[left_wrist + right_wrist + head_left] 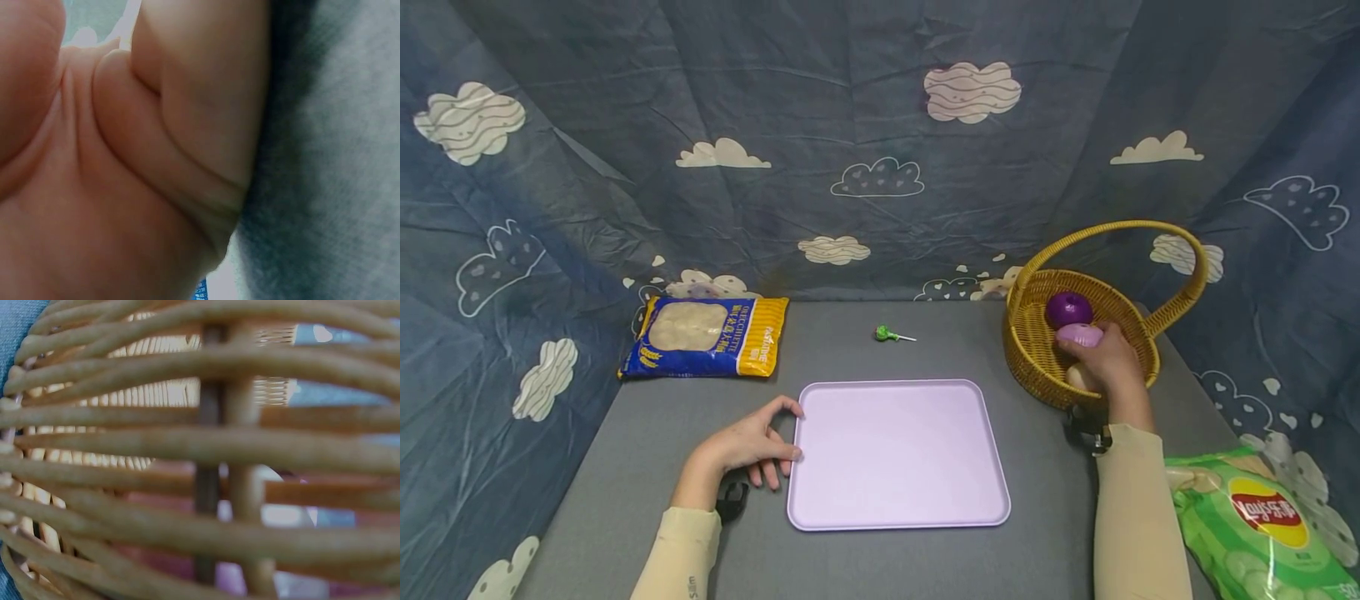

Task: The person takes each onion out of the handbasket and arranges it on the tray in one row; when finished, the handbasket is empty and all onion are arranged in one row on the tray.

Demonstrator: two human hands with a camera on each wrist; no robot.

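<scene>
My left hand [748,442] rests at the left edge of a pale lilac tray [898,454], thumb and index fingertips apart on its rim. In the left wrist view the palm [106,212] fills most of the frame. Inside a wicker basket [1030,367] at the right, my right hand [1112,358] grips a pale purple onion half [1081,335]. Behind it lies a dark purple onion [1067,309], and a beige rounded item [1081,377] sits below the hand. Basket weave [125,444] hides most of the right hand in the right wrist view.
A blue and yellow pasta bag [703,337] lies at the back left. Behind the tray is a green-wrapped lollipop [883,333]. A green chip bag [1258,525] lies beside the right forearm. The basket's tall handle [1112,227] arches over its opening.
</scene>
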